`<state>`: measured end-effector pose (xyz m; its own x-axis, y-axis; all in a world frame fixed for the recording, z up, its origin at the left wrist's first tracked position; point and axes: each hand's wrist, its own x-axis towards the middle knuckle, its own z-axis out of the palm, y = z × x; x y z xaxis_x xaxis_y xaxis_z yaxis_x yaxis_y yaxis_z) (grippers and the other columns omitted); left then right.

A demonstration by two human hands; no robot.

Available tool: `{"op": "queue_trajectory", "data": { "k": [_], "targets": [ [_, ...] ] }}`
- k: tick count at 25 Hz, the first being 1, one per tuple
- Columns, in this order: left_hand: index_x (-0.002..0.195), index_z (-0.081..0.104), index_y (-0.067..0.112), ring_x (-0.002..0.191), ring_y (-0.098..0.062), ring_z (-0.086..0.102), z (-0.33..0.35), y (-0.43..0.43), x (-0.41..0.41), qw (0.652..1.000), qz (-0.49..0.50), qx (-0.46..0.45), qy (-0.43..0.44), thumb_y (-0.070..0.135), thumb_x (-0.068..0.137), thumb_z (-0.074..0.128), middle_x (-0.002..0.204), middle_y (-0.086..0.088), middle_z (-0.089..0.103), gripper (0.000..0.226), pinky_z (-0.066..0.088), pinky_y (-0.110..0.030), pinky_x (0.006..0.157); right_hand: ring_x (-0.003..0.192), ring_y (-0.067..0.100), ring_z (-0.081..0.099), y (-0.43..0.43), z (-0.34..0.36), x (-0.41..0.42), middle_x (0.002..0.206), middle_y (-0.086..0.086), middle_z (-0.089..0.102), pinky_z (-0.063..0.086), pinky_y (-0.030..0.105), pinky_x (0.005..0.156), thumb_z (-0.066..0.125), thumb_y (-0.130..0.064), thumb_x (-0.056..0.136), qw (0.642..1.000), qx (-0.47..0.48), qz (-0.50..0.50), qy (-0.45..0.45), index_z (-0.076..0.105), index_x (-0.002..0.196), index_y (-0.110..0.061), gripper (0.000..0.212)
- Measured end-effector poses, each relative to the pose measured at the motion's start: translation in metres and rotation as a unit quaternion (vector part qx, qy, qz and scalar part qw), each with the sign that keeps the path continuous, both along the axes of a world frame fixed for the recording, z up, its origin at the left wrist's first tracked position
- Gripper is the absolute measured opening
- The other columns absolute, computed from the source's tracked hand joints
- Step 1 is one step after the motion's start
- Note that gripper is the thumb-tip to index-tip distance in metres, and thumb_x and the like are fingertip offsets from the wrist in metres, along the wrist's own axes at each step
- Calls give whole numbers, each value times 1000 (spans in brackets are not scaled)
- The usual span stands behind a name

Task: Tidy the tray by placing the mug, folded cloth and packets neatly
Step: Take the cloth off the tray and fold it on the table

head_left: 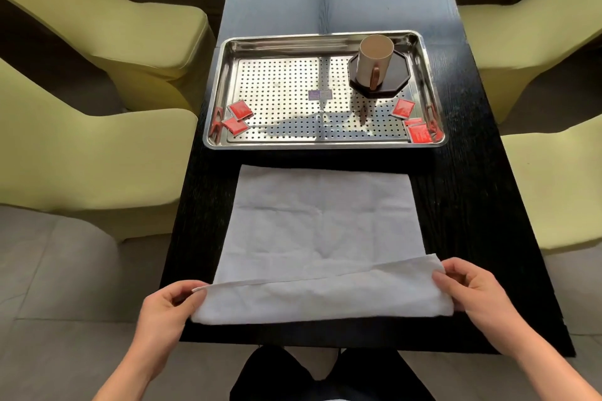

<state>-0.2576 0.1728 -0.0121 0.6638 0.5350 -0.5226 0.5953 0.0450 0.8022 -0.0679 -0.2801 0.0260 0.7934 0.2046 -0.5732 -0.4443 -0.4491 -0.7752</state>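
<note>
Both hands grip the near edge of the white cloth (321,231): left hand (166,304) pinches the near-left corner, right hand (472,290) pinches the near-right corner, fingers closed on fabric. Near strip of cloth is lifted and turned over toward the far side, making a low fold across the width; rest of cloth lies flat on the black table (462,205), with creases showing. Cloth sits between the person and the tray, not touching the tray.

Steel tray (224,52) lies further back on the table, long side facing the person, with a perforated insert. Mug (374,57) stands upright in the far-right corner of the tray on a dark octagonal coaster (395,75), handle facing the person, mouth open and tilted toward camera by the wide lens. Red packets: two at near-left of tray (240,110) and (235,125), just touching or overlapping slightly; one at right (403,107), apart from the coaster; more at near-right corner (419,133), stacked, count unclear, probably two. Small label (320,94) at centre of the insert.

Yellow-green chairs (97,156) stand on both sides of the table. Person's dark trousers (325,378) are at the bottom edge
</note>
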Motion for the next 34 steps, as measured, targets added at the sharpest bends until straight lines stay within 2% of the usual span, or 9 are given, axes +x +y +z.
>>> {"op": "queue_trajectory", "data": {
  "k": [6, 10, 14, 19, 23, 27, 31, 34],
  "targets": [
    [88, 80, 26, 83, -11, 74, 10, 4, 16, 999, 43, -1, -18, 12, 85, 74, 90, 1, 79, 15, 53, -31, 75, 85, 22, 75, 4, -3, 8, 92, 7, 77, 60, 37, 72, 62, -17, 96, 1000, 1, 6, 14, 74, 88, -21, 15],
    [86, 80, 24, 84, -15, 74, 1, -3, 66, 995, 89, -9, -38, 15, 85, 76, 88, 0, 79, 10, 56, -35, 76, 87, 22, 75, 11, -26, 28, 92, 6, 78, 60, 42, 78, 66, -18, 94, 998, -14, -59, 14, 75, 85, -20, 13],
    [82, 80, 24, 80, -11, 73, -15, -2, 128, 995, 97, -2, -39, 18, 85, 77, 85, 3, 78, 7, 56, -30, 69, 86, 32, 73, 20, -51, 47, 85, 7, 76, 60, 53, 79, 66, -18, 94, 989, -49, -136, -9, 72, 80, -22, 16],
    [89, 78, 16, 85, -18, 72, -37, 12, 189, 994, 108, 22, -24, 20, 81, 80, 90, -3, 77, 9, 59, -36, 75, 84, 33, 72, 36, -69, 71, 83, 7, 74, 59, 58, 81, 68, -20, 92, 978, -97, -185, -32, 71, 79, -21, 14],
    [83, 77, 19, 80, -16, 72, -50, 20, 217, 994, 103, 40, -11, 20, 80, 81, 86, -2, 77, 4, 56, -28, 66, 84, 28, 72, 44, -75, 87, 83, 4, 74, 59, 55, 82, 69, -20, 90, 969, -122, -207, -52, 73, 80, -22, 11],
    [83, 78, 18, 83, -18, 73, -62, 21, 228, 993, 95, 72, 27, 20, 80, 81, 84, 0, 76, 5, 60, -38, 77, 83, 23, 69, 52, -82, 103, 82, -1, 73, 58, 50, 80, 70, -25, 89, 963, -185, -184, -72, 71, 80, -22, 10],
    [69, 71, 30, 81, -14, 70, -66, 18, 231, 988, 80, 120, 57, 24, 81, 79, 77, 10, 72, 16, 58, -35, 76, 79, 20, 66, 54, -85, 118, 77, -5, 70, 55, 41, 71, 69, -31, 88, 956, -245, -141, -82, 69, 76, -25, 12],
    [82, 74, 25, 86, -18, 68, -69, 18, 233, 983, 67, 149, 82, 26, 83, 77, 83, 6, 72, 4, 58, -43, 85, 76, 16, 64, 54, -88, 124, 75, -7, 69, 54, 38, 66, 68, -34, 87, 949, -282, -112, -80, 68, 76, -26, 14]
  ]
}}
